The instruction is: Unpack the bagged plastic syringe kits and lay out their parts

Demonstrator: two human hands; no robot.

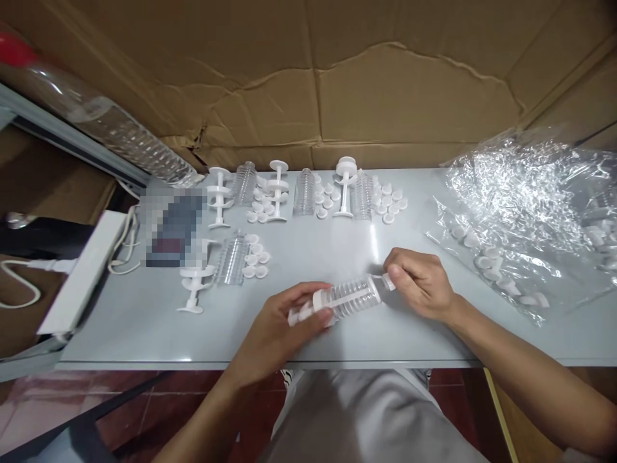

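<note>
Near the table's front edge, my left hand [289, 328] is closed around the left end of a clear ribbed plastic syringe barrel [351, 299], which lies nearly level. Small white pieces show through the barrel at that end, and a white plunger rod runs along its inside. At the barrel's right end, my right hand [424, 283] is clenched on the plunger's white end [388, 281], its grip mostly hidden by the fingers. Behind my hands are white plungers [346, 186], clear barrels [305, 193] and small white nozzles [389, 202] in groups.
Another group with a barrel [234, 257] lies left of my hands. Clear plastic bags [511, 193] holding white parts cover the right side. A blurred-out object [176, 228], a white power strip [84, 273] and a large bottle [116, 128] are leftward. Cardboard [376, 96] stands behind.
</note>
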